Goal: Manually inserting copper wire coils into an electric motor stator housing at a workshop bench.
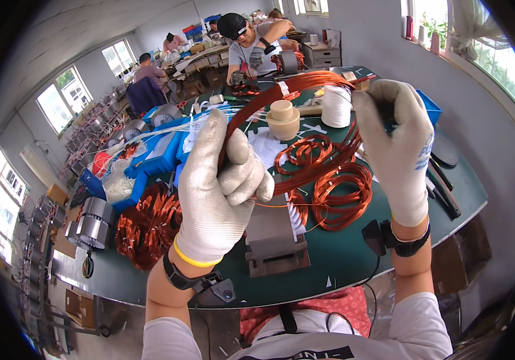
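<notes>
My gloved left hand [212,186] is closed around one side of a large loop of copper wire [257,105], raised above the table. A white tie [284,89] wraps the loop's top. My gloved right hand [398,144] is at the loop's far right side, its thumb and fingertips drawn together in a pinch; whatever is between them is hidden. Below the hands stands a grey metal core [275,240] with white strips along its right edge. More copper wire coils [342,198] lie beside it on the green table [353,264].
Blue bins [161,153] and a heap of copper coils [146,228] crowd the left, beside a metal stator [96,219]. A white thread spool [336,107] and beige round block [283,120] stand behind. Dark-handled tools [445,195] lie right. A co-worker [251,48] sits across.
</notes>
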Demonstrator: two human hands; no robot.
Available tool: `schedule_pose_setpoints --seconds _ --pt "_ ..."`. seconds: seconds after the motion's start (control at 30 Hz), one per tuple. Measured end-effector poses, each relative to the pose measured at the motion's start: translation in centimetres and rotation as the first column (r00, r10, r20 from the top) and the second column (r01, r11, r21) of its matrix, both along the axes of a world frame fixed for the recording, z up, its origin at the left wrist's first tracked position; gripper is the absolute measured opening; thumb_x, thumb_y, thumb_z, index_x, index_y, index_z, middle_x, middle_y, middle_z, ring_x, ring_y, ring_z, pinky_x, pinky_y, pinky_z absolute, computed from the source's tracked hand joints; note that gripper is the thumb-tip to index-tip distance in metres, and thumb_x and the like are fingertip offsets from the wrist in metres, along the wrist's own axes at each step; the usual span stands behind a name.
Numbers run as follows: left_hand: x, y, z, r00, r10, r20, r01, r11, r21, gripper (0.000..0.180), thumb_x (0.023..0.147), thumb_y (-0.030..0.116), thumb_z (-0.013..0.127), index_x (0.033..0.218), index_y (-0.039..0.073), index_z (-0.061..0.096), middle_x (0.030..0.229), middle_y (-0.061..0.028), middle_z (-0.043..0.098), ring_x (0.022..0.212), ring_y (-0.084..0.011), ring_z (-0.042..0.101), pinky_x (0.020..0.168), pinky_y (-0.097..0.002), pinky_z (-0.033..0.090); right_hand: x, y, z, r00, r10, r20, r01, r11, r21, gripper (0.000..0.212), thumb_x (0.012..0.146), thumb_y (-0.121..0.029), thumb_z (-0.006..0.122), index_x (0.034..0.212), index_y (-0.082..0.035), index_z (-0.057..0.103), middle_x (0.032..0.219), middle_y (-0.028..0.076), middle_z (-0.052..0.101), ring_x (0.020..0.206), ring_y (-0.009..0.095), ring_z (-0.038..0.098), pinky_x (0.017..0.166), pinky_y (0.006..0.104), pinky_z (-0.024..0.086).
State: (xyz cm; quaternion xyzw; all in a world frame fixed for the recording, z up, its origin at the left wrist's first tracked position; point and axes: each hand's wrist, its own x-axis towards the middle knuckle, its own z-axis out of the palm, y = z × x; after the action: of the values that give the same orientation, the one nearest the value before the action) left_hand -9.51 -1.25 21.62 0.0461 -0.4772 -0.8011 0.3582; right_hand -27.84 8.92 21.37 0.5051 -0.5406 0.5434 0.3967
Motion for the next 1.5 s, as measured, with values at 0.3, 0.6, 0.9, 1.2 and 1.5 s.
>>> schedule_pose_setpoints --seconds 0.3,0.6,0.9,1.2,1.5 --pt "0.8 -2.2 -0.1 0.907 -0.399 -0.136 0.409 0.911 0.055 0.044 0.106 0.044 0.033 0.085 0.015 0.057 0.049 0.0071 0.032 0.041 -0.0083 0.034 0.053 -0.0291 0.038 -1.2 1.4 -1.4 0.023 0.678 0.734 -0.869 0.377 -0.321 0.020 0.101 -0.019 0.048 0.106 -0.001 0.053 0.087 0.003 0.057 0.071 0.006 0.050 0.068 0.0256 0.048" --pt "-0.1 -2.9 -1.0 0.815 -0.558 -0.159 0.546 0.830 -0.113 0.041 0.108 0.040 0.025 0.104 0.011 0.055 0.054 0.0057 0.040 0.048 -0.0101 0.042 0.062 -0.0300 0.036 -3.2 1.4 -3.6 0.081 0.703 0.707 -0.788 0.479 -0.387 0.014 0.102 -0.020 0.048 0.104 -0.006 0.051 0.101 0.002 0.057 0.063 0.005 0.045 0.067 0.0256 0.049" --pt "-1.2 -0.8 -0.6 0.963 -0.266 -0.036 0.267 0.961 0.069 0.043 0.107 0.041 0.027 0.095 0.011 0.055 0.053 0.0065 0.034 0.044 -0.0087 0.033 0.053 -0.0264 0.033 -4.6 2.2 -4.4 -0.193 0.739 0.645 -0.910 0.110 -0.399 0.034 0.097 -0.015 0.053 0.130 -0.005 0.050 0.113 0.008 0.054 0.070 0.007 0.043 0.074 0.0301 0.048" --pt "-0.8 -3.1 -0.2 0.895 -0.441 -0.064 0.440 0.897 -0.037 0.041 0.108 0.035 0.029 0.094 0.008 0.057 0.054 0.0060 0.037 0.045 -0.0065 0.034 0.046 -0.0251 0.033 1.8 3.1 -2.9 0.937 0.193 -0.291 -0.068 0.919 0.388 0.044 0.074 -0.006 0.073 0.115 0.000 0.061 0.106 0.014 0.065 0.100 0.030 0.064 0.092 0.0392 0.049" --pt "-0.7 -0.6 0.9 0.966 -0.164 0.199 0.183 0.980 -0.082 0.039 0.106 0.037 0.040 0.095 0.007 0.061 0.052 0.0087 0.031 0.042 -0.0032 0.028 0.041 -0.0215 0.025 0.7 -0.8 -2.2 0.671 0.578 0.464 -0.661 0.183 0.728 0.024 0.089 -0.017 0.064 0.107 -0.001 0.060 0.091 0.014 0.064 0.088 0.026 0.064 0.079 0.0361 0.050"
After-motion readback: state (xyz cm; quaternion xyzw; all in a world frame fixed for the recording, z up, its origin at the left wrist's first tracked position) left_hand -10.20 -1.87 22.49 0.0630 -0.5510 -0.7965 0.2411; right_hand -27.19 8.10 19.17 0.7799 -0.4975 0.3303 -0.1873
